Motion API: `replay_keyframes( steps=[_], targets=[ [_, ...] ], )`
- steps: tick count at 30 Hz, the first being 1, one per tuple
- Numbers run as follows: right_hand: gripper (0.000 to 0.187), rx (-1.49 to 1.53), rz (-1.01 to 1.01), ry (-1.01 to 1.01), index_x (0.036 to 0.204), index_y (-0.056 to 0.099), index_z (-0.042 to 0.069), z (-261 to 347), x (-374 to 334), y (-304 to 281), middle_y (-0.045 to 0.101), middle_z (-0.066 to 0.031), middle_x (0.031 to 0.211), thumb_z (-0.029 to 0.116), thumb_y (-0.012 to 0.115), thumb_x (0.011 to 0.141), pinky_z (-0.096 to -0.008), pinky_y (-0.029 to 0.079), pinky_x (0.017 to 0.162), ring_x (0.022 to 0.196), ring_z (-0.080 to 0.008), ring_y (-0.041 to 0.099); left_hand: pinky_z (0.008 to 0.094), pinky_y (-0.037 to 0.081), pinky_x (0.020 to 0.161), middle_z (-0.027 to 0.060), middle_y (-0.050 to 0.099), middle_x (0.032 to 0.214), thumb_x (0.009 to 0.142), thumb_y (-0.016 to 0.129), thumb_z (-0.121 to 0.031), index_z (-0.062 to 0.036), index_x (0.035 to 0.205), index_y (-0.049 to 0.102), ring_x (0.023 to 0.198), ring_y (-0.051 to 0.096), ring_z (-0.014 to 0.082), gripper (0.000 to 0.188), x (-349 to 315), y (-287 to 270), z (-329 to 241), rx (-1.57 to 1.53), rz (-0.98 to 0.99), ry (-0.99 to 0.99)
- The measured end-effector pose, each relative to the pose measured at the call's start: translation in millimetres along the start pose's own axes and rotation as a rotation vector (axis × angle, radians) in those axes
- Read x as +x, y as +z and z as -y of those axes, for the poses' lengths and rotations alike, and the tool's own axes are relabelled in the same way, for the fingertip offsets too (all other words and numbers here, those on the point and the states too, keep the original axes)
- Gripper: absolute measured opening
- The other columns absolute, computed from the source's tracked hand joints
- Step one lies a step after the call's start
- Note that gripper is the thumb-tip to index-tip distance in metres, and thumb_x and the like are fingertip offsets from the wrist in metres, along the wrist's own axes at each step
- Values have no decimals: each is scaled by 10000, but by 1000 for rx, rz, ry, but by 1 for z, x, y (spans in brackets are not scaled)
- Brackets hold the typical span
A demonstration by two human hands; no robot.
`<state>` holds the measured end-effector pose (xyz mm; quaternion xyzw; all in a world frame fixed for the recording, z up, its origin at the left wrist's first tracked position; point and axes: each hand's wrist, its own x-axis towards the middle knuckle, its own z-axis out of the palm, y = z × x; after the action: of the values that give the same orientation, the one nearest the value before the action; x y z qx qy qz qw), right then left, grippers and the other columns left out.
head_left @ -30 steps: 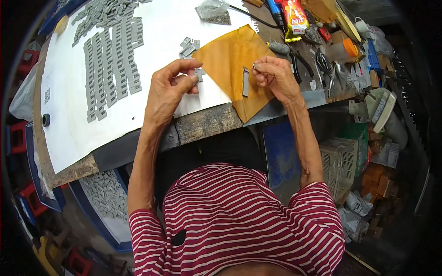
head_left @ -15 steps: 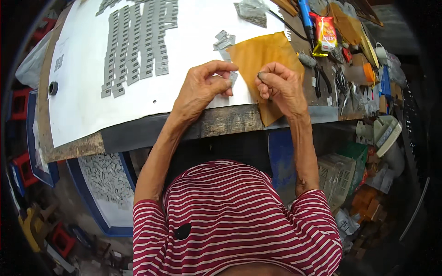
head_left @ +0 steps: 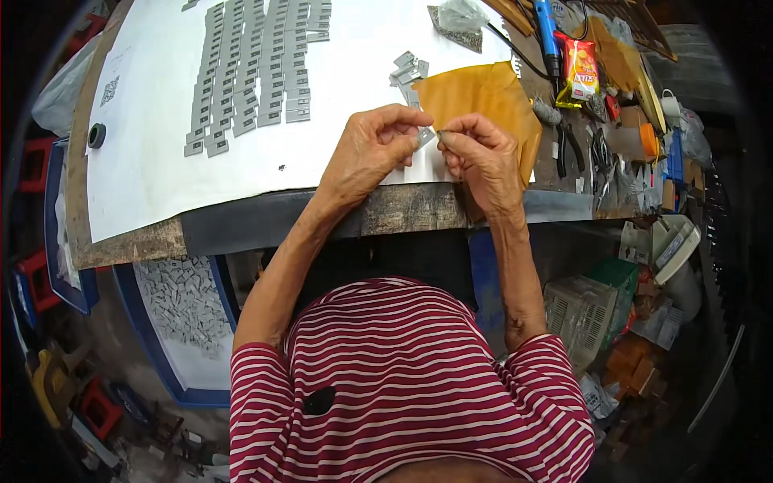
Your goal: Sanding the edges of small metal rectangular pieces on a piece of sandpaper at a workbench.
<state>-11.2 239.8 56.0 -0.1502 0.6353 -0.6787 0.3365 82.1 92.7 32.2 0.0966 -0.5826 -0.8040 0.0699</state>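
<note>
Above the table's front edge, my left hand (head_left: 372,151) pinches a small grey metal plate (head_left: 425,137) between thumb and fingertips. Close on its right, my right hand (head_left: 483,157) is closed in a pinch, with a tiny dark piece at the fingertips, too small to name. The fingertips of both hands nearly meet at the plate. Behind them lies a brown paper sheet (head_left: 475,92), partly covered by my right hand. A small heap of similar grey plates (head_left: 409,71) sits just beyond my left hand, against the paper's left edge.
Long columns of grey plates (head_left: 250,72) cover the white sheet (head_left: 161,153) at left, near a black ring (head_left: 96,135). A clear bag of small parts (head_left: 459,28) lies far back. Pliers (head_left: 570,149), a blue-handled tool (head_left: 547,36) and a red packet (head_left: 579,72) crowd the right.
My right hand has moved left, bringing its pinched fingertips close to the plate in my left hand. The whole view has shifted slightly.
</note>
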Motion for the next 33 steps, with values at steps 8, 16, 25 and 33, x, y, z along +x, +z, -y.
replay_keyframes(
  steps=[8, 16, 25, 33],
  targets=[
    [95, -164, 37, 3, 848, 605, -4, 1, -6, 0, 584, -17, 672, 40, 616, 765, -175, 413, 481, 540, -50, 503, 193, 381, 553, -1, 538, 685, 796, 540, -65, 1, 976, 626, 598, 456, 61, 210, -1, -1, 1, 122, 34, -44],
    [93, -221, 121, 6, 826, 568, 0, 1, -5, -5, 552, -13, 634, 18, 621, 753, -174, 399, 455, 511, -53, 498, 201, 369, 532, 0, 546, 666, 780, 547, -78, 6, 920, 636, 584, 452, 60, 186, -4, 2, -5, 142, 56, -10],
    [96, -251, 178, 97, 810, 555, 14, 6, -5, -6, 565, -16, 646, 14, 623, 741, -158, 375, 429, 501, -39, 491, 200, 366, 523, -2, 549, 646, 778, 574, -111, 4, 866, 640, 569, 451, 59, 159, -3, 0, 1, 170, 73, -14],
    [151, -212, 229, 152, 823, 523, 39, 7, -5, -9, 540, 0, 613, 16, 637, 726, -155, 354, 412, 484, -35, 476, 200, 325, 502, -16, 508, 597, 763, 582, -127, -17, 834, 649, 541, 407, 61, 147, -5, -1, 0, 247, 143, -17]
  ],
)
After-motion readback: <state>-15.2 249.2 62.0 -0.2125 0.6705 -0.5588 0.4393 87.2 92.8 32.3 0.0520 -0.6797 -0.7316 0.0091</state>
